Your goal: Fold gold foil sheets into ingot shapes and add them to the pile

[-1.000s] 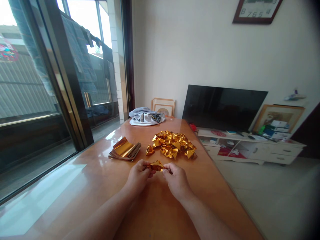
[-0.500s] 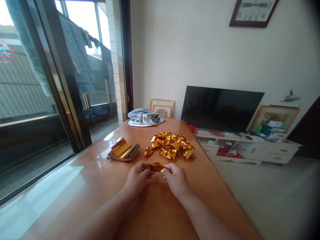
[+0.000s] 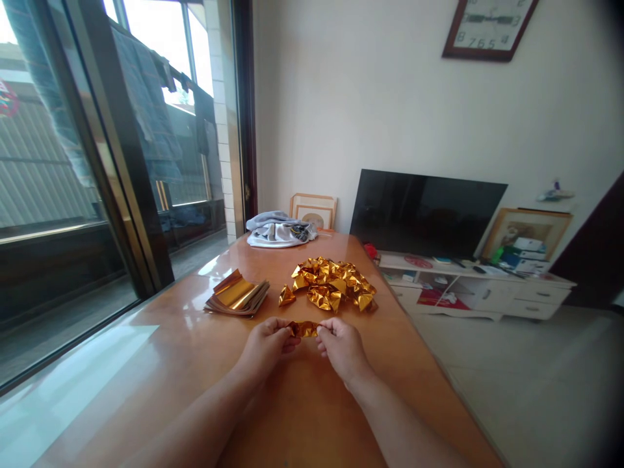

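Observation:
A piece of gold foil paper (image 3: 306,329), folded and crinkled, is stretched between my two hands above the near part of the table. My left hand (image 3: 267,339) pinches its left end between thumb and fingers. At the other end, my right hand (image 3: 340,342) grips it the same way. Just beyond my hands lies a heap of folded gold foil pieces (image 3: 326,296). One small folded gold piece (image 3: 286,295) sits apart, left of the heap. To the left of that is a stack of gold foil sheets (image 3: 238,292), its top sheet curling up.
The brown table (image 3: 302,403) has a bundle of pale cloth (image 3: 277,231) at its far end. Right of the table, a television (image 3: 424,214) stands on a low white cabinet (image 3: 526,296). A sliding glass door (image 3: 117,195) runs along the left.
Between my hands the gold foil piece looks flatter and more level than before. Both hands keep their hold in nearly the same place. The view has shifted slightly.

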### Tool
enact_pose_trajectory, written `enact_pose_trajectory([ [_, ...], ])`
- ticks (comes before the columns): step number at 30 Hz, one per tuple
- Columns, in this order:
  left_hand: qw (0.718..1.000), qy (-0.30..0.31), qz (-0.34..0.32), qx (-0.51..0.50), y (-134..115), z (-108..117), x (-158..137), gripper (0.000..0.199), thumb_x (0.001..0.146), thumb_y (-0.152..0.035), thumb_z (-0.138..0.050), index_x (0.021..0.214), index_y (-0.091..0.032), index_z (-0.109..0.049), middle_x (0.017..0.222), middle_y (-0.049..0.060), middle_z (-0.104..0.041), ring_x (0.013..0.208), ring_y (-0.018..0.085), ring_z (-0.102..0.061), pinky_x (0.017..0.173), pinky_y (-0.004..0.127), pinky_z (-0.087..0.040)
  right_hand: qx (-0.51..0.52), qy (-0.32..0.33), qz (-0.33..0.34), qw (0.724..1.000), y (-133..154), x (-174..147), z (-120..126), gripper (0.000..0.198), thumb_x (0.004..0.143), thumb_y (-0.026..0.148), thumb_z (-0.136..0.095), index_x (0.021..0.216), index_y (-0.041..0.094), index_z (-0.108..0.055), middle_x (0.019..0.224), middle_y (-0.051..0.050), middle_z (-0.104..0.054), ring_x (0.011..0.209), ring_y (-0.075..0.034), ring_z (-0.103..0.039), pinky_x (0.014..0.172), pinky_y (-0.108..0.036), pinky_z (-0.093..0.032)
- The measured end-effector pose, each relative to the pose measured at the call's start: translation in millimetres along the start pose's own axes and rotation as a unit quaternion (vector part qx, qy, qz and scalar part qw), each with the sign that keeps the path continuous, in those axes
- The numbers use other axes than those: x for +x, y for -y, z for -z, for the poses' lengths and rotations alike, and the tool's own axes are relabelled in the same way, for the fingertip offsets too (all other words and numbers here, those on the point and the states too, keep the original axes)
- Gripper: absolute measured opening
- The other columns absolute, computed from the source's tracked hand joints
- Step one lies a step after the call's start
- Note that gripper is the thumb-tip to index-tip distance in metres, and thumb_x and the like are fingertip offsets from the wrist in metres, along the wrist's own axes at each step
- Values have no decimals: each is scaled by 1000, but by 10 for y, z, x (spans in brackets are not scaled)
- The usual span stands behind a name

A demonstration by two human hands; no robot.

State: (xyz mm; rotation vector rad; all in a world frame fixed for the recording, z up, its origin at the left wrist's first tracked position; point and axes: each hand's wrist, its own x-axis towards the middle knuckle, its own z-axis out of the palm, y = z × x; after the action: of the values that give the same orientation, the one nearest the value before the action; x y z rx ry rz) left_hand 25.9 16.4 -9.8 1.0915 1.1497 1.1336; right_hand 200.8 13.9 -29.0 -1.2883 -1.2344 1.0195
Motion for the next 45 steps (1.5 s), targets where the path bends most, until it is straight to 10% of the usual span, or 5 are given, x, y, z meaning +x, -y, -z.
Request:
enact_pose_trajectory([
  [33, 998, 1, 32, -48, -28, 59, -28, 30, 79, -42, -71, 86, -14, -67, 77, 10, -74, 70, 20, -71, 67, 30, -54, 28, 16, -16, 999, 153, -59, 136, 43, 84, 60, -65, 77, 17, -63, 71, -4, -67, 57, -14, -56, 51, -24, -47],
  [45, 995, 32, 51, -76, -37, 142, -23, 23, 79, -34, -67, 84, -12, -69, 81, 12, -74, 64, 17, -67, 61, 27, -49, -64, 105, 121, 985, 257, -74, 223, 55, 85, 50, -69, 133, 23, -63, 111, -7, -70, 90, -20, -63, 80, -31, -51],
])
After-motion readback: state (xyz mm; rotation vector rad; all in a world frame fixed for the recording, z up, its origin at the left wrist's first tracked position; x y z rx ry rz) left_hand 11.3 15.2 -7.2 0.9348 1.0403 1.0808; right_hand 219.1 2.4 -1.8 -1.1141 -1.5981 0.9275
